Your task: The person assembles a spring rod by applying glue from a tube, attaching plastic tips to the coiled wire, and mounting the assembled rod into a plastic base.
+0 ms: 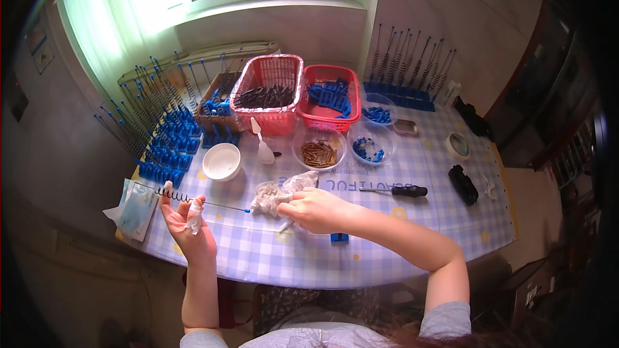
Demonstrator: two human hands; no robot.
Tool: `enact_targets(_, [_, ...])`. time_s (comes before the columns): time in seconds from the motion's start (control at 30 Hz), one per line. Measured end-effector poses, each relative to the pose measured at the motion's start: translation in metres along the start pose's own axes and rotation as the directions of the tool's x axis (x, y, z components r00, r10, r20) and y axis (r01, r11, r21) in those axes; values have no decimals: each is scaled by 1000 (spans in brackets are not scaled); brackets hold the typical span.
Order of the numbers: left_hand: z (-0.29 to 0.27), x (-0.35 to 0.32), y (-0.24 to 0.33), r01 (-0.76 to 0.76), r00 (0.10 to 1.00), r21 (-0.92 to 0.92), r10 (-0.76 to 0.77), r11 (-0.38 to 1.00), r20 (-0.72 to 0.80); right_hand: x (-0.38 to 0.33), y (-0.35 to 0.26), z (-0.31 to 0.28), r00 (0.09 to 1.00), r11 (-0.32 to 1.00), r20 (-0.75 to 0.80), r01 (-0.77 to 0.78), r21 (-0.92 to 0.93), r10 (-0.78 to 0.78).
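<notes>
My left hand (pixel 191 225) is raised over the table's left side, its fingers pinching a thin metal rod (pixel 224 206). A black coil spring (pixel 169 195) sits around the rod, and a blue tip ends it on the right. White wrapping covers parts of the thumb and a fingertip. In the middle of the table my right hand (pixel 317 210) is closed on a crumpled whitish cloth (pixel 265 198); its fingertips are partly hidden. A small blue piece (pixel 340 238) lies just below the right wrist. Beyond the cloth stands a clear bowl of copper-coloured pins (pixel 319 154).
Blue stands with upright spring rods (pixel 171 138) crowd the left edge; more rods (pixel 406 67) stand back right. Red baskets (pixel 267 118) hold dark and blue parts. A white bowl (pixel 221 162), screwdriver (pixel 409 191), tape roll (pixel 458 145) and tissue pack (pixel 137 209) lie around.
</notes>
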State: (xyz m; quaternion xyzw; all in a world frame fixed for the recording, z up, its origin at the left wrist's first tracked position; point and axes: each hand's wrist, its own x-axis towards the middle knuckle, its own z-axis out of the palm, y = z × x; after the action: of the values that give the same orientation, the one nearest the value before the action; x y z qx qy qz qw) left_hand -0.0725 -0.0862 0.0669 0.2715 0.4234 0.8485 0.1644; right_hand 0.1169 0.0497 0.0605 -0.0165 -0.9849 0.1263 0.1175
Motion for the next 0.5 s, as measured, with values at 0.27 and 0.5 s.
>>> enact_targets(0.27, [-3,-3,0,-10,1000,15,10,1000,-1,-1,6,8,994,980,25,-107,169,104])
enact_targets(0.5, [-9,0,-1,-30,999,0,30,1000,30,26,4,10,838,705,-83,-396,589,540])
